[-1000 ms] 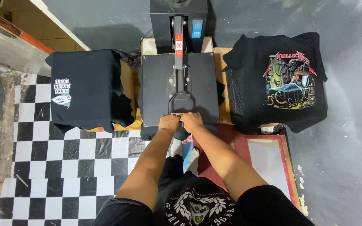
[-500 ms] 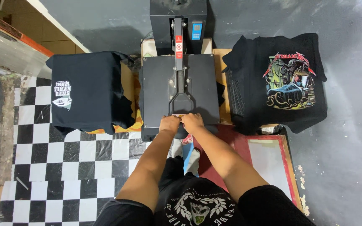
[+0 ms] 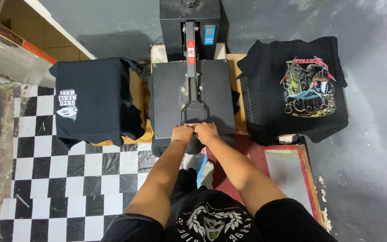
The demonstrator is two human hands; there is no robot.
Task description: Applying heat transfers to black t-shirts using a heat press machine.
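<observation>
Checkered black-and-white floor [image 3: 68, 175] lower left, grey concrete to the right. Nearest: person's torso and both forearms, shoulders cut off by the bottom edge. Framed screen [image 3: 287, 172] leans on a red panel by the right arm, partly hidden by it. Left hand [image 3: 182, 133] and right hand [image 3: 207, 132] sit side by side, touching, both wrapped over the handle at the near edge of the heat press [image 3: 192, 96]; the handle itself is mostly covered by the fingers. Press platen is down flat; whatever lies under it only shows as dark cloth at the edges. Dark shirt stack [image 3: 90, 101] left, printed black shirt [image 3: 301, 87] over a crate right. Press column cut off at top.
</observation>
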